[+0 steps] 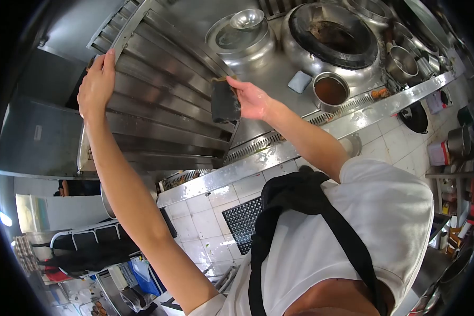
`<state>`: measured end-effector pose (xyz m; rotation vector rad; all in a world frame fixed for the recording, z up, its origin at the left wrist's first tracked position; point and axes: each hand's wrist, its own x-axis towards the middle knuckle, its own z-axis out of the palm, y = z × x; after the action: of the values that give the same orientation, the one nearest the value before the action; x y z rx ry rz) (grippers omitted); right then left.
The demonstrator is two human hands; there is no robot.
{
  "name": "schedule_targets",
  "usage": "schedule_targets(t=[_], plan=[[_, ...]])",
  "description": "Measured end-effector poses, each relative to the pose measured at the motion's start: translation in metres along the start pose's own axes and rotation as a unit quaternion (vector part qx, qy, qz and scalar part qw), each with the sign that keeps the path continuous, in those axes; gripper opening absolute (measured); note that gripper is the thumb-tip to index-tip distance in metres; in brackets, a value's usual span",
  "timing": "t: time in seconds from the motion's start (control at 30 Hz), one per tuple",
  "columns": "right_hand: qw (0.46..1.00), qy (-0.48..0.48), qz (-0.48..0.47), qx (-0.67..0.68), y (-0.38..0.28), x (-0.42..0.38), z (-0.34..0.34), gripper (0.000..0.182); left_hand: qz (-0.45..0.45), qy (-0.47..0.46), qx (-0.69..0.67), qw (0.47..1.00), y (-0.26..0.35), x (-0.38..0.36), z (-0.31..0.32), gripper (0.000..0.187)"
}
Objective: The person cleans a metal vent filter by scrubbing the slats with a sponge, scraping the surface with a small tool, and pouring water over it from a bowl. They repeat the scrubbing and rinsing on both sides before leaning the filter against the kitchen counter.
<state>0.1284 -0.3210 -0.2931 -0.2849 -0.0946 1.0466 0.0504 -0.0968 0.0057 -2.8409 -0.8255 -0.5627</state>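
My left hand (96,84) is closed around the upper left edge of a ribbed stainless-steel baffle filter panel (158,87), which stands tilted over the counter. My right hand (252,100) grips a dark scouring pad (225,101) between thumb and fingers. The pad is close to the panel's right edge and overlaps it in this view; part of its right side is hidden by the fingers. Wet shine shows on the panel's slats and on my right hand.
Right of the panel are a lidded steel pot (242,39), a wok burner (332,34), a pale sponge (299,82) and a steel pot of brown liquid (331,91). A slotted drain (271,139) follows the counter's front. Below, a black mat (242,224) lies on white tiles.
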Motion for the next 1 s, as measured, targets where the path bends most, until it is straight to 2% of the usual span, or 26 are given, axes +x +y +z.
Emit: schedule_targets(t=[0.03, 0.1, 0.23, 0.33, 0.4, 0.47, 0.53, 0.6, 0.67, 0.73, 0.8, 0.87, 0.93, 0.97, 1.0], plan=[[1.000, 0.000, 0.005, -0.001, 0.001, 0.001, -0.002, 0.044, -0.002, 0.002, -0.002, 1.000, 0.001, -0.002, -0.001, 0.067], [0.997, 0.060, -0.054, -0.006, 0.004, 0.000, -0.001, 0.038, -0.006, 0.000, -0.002, 1.000, 0.000, -0.003, -0.001, 0.068], [0.998, -0.008, 0.002, 0.068, 0.004, -0.019, -0.007, 0.031, -0.002, 0.001, -0.009, 1.000, -0.002, 0.001, 0.001, 0.068], [1.000, -0.010, -0.020, 0.018, 0.014, -0.010, -0.015, 0.025, -0.004, -0.007, 0.000, 1.000, -0.003, 0.005, 0.002, 0.068], [0.987, -0.011, -0.108, -0.117, 0.015, -0.023, 0.017, 0.029, -0.008, -0.003, -0.003, 1.000, -0.001, 0.004, -0.001, 0.068], [0.988, -0.030, -0.107, -0.110, 0.023, -0.013, 0.004, 0.035, -0.009, -0.004, -0.003, 1.000, -0.003, 0.002, 0.000, 0.068], [0.996, -0.045, -0.062, -0.056, 0.037, -0.020, 0.000, 0.039, -0.008, -0.010, 0.005, 1.000, -0.003, 0.005, 0.002, 0.069], [0.996, -0.033, -0.068, -0.040, 0.040, -0.022, 0.015, 0.033, -0.008, -0.005, 0.002, 1.000, 0.000, 0.005, -0.001, 0.069], [0.993, -0.052, -0.106, 0.019, 0.042, -0.021, 0.028, 0.029, -0.012, -0.007, 0.006, 1.000, -0.002, 0.000, -0.001, 0.070], [0.990, -0.089, -0.105, 0.030, 0.037, -0.012, 0.034, 0.029, 0.005, -0.012, -0.005, 1.000, -0.001, -0.001, -0.002, 0.071], [0.985, -0.027, -0.166, -0.040, 0.029, -0.010, 0.056, 0.026, 0.040, -0.005, 0.064, 0.997, -0.002, -0.006, -0.002, 0.075], [0.981, -0.025, -0.178, -0.075, 0.024, -0.004, 0.083, 0.033, 0.167, 0.042, -0.083, 0.982, -0.012, -0.013, -0.003, 0.084], [0.964, -0.027, -0.239, -0.112, 0.016, 0.015, 0.111, 0.050, 0.301, 0.128, -0.220, 0.919, -0.020, -0.011, 0.001, 0.080], [0.960, -0.039, -0.252, -0.116, 0.013, 0.027, 0.122, 0.078, 0.303, 0.128, -0.216, 0.919, -0.023, -0.011, 0.000, 0.080], [0.960, -0.042, -0.253, -0.115, 0.016, 0.024, 0.145, 0.078, 0.270, 0.040, -0.228, 0.935, -0.025, -0.011, -0.001, 0.073]])
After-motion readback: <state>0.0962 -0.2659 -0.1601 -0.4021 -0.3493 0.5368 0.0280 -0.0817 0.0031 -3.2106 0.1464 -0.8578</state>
